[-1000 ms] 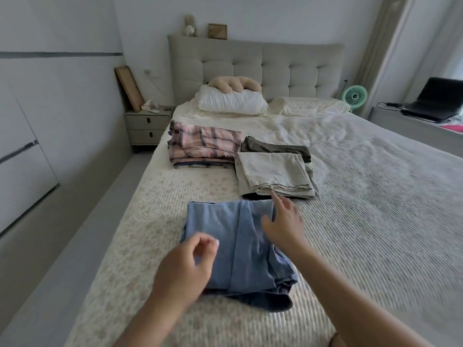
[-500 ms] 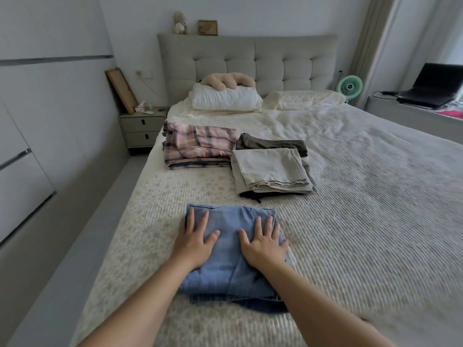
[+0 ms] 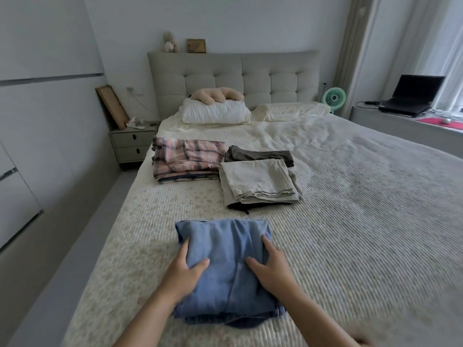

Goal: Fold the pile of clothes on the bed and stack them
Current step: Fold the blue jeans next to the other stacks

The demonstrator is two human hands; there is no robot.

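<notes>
A folded blue garment (image 3: 225,271) lies on the bed (image 3: 363,221) right in front of me. My left hand (image 3: 184,270) grips its left side, thumb on top and fingers along the edge. My right hand (image 3: 271,267) grips the right side the same way. Farther up the bed sit two folded stacks. A pink plaid stack (image 3: 188,159) is on the left. Next to it on the right, a beige folded piece (image 3: 258,182) lies over dark clothes (image 3: 260,155).
White pillows (image 3: 215,112) and a plush toy lie by the padded headboard. A nightstand (image 3: 132,142) stands left of the bed. On the right are a green fan (image 3: 334,97) and a laptop (image 3: 411,96) on a ledge. The bed's left edge is close to the blue garment.
My hands went from hovering, to pressing flat on top of the blue garment, to gripping its two sides. The garment now looks more compact and squared.
</notes>
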